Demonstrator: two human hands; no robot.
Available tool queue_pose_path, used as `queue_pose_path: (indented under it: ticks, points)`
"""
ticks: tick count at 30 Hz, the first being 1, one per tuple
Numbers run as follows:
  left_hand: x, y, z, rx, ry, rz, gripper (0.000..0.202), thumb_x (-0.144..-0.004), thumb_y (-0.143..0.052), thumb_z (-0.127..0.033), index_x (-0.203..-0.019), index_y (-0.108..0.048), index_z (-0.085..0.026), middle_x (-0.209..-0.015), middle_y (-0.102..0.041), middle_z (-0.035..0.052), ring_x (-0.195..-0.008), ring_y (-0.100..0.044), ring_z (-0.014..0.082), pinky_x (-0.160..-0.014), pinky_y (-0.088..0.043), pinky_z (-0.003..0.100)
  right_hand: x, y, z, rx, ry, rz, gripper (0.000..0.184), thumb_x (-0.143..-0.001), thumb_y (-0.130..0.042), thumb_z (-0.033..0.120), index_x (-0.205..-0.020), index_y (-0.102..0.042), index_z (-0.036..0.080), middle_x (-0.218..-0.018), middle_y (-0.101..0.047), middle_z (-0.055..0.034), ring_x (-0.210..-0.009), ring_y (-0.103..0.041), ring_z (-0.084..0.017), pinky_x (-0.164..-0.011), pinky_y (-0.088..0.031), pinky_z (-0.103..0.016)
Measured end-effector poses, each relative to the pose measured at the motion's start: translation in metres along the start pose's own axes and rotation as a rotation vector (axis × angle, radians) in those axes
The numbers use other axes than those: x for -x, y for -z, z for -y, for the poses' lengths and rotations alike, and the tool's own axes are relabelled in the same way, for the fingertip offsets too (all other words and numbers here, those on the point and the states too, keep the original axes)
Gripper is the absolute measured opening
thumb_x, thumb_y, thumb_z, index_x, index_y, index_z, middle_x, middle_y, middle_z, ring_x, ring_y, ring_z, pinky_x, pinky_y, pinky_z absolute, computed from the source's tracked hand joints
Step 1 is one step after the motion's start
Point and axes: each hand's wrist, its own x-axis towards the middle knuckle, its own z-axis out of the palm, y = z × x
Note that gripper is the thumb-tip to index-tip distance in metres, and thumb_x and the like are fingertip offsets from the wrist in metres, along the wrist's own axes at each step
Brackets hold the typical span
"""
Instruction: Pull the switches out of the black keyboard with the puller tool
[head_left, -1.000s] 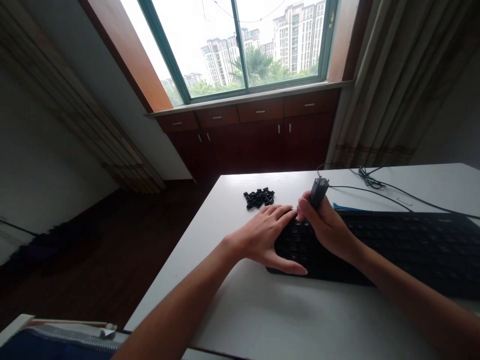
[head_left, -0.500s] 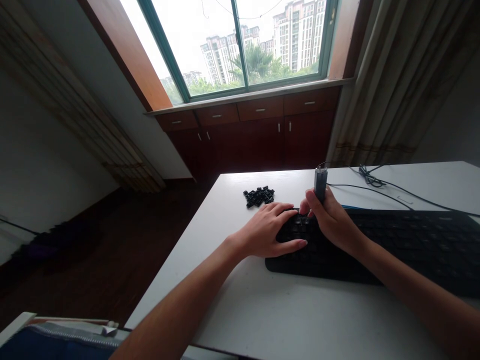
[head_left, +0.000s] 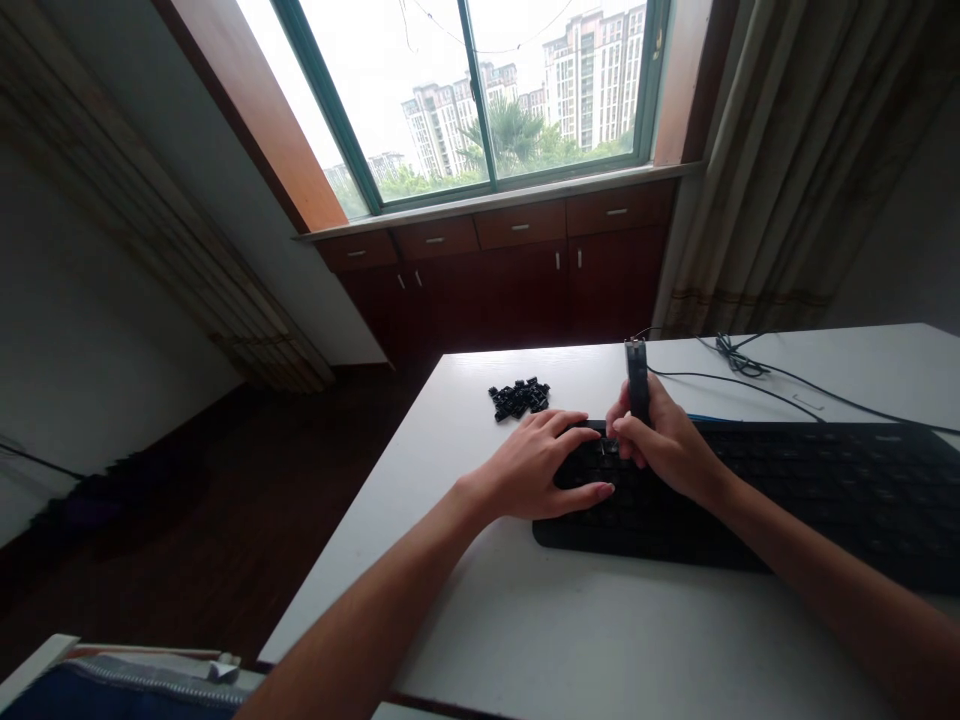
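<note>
A black keyboard (head_left: 810, 490) lies on the white table (head_left: 570, 640). My left hand (head_left: 536, 465) rests on the keyboard's left end, fingers spread and slightly curved over the keys, thumb along the front edge. My right hand (head_left: 664, 445) is closed round a dark, upright pen-like tool (head_left: 637, 378), its lower tip down among the keys at the top left of the keyboard. A small heap of loose black keycaps (head_left: 519, 396) sits on the table just beyond my left hand.
Black cables (head_left: 750, 368) run across the table behind the keyboard, with a thin blue item (head_left: 705, 416) at its far edge. Wooden cabinets (head_left: 517, 260) stand under the window, curtains (head_left: 795, 160) to the right. A blue zipped bag (head_left: 112, 685) lies at lower left.
My right hand has tipped the tool from a slant to upright and pressed its tip among the keys. My left hand's fingers have curled slightly on the keyboard's end.
</note>
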Motion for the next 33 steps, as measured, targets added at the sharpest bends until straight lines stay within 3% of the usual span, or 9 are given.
queue_pose_path:
  ticks: [3, 7, 33]
  points:
    - [0.000, 0.001, -0.001, -0.001, 0.007, 0.004, 0.062, -0.090, -0.058, -0.063, -0.140, -0.053, -0.025, -0.148, -0.050, 0.0115, -0.135, -0.047, 0.0328, -0.112, -0.042, 0.051, -0.001, -0.002, -0.001, -0.068, -0.049, 0.002, 0.019, -0.089, -0.059, 0.029, -0.099, -0.042, 0.026, -0.069, -0.061, 0.0069, -0.046, -0.056, -0.013, -0.039, -0.040, -0.022]
    - [0.001, 0.001, -0.001, 0.001, 0.019, -0.004, 0.062, -0.089, -0.059, -0.064, -0.137, -0.055, -0.025, -0.148, -0.050, 0.0112, -0.134, -0.048, 0.0328, -0.111, -0.042, 0.051, -0.001, -0.004, -0.004, -0.045, -0.033, -0.013, 0.021, -0.093, -0.059, 0.037, -0.097, -0.043, 0.025, -0.059, -0.055, 0.0092, -0.043, -0.053, -0.011, -0.041, -0.041, -0.022]
    - [0.006, -0.003, 0.003, 0.089, 0.028, -0.056, 0.070, -0.083, -0.063, -0.069, -0.139, -0.054, -0.027, -0.147, -0.051, 0.0100, -0.135, -0.047, 0.0336, -0.115, -0.037, 0.051, 0.000, -0.008, -0.021, 0.020, -0.056, -0.045, 0.034, -0.093, -0.058, 0.053, -0.104, -0.045, 0.024, -0.059, -0.051, 0.0081, -0.044, -0.050, -0.013, -0.048, -0.045, -0.027]
